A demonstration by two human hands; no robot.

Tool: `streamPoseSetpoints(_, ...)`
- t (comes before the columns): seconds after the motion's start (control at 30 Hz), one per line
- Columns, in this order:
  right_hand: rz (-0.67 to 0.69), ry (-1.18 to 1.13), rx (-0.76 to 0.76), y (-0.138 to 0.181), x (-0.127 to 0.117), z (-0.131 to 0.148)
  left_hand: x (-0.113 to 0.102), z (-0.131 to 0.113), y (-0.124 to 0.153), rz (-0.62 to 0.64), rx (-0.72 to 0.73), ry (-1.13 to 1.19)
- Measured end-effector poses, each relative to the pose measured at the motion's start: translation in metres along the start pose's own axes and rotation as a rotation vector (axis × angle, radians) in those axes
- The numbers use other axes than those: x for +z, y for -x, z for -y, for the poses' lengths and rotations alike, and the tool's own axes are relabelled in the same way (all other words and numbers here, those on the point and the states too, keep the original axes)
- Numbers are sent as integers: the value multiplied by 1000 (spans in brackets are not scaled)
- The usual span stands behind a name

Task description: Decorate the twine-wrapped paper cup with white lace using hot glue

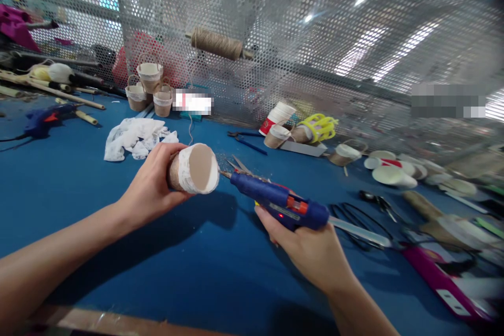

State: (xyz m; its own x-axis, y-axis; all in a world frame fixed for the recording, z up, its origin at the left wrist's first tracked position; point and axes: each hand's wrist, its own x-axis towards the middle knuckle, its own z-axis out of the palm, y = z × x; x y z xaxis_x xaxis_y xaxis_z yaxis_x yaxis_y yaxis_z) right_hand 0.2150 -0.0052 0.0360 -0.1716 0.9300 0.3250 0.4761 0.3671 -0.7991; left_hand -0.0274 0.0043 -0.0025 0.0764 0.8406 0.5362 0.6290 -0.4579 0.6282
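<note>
My left hand (151, 189) is closed round a brown paper cup (193, 169) trimmed with white lace at its rim; the cup lies on its side with its base turned toward me. My right hand (311, 247) grips a blue hot glue gun (281, 203), its metal nozzle pointing left and almost touching the lace edge of the cup. A clear glue stick sticks out of the gun's back. Both hands hover over a blue table top (118, 252).
White lace cloth (136, 136) lies behind my left hand. Three small cup baskets (149, 86), a twine spool (218, 43) on a mesh wall, paper cups (277, 115), a yellow holder (321, 126), scissors (240, 165), pliers (246, 142) and another glue gun (47, 119) lie around.
</note>
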Motion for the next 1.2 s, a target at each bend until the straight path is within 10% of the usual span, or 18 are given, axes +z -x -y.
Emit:
streamPoseSetpoints(0.9,81,-25,113,7,0,-2,-1,2,-3,-58,-46,50)
streamPoseSetpoints(1.2,229,-684,380,-3,4,-2,7,-9,3,302,-280,655)
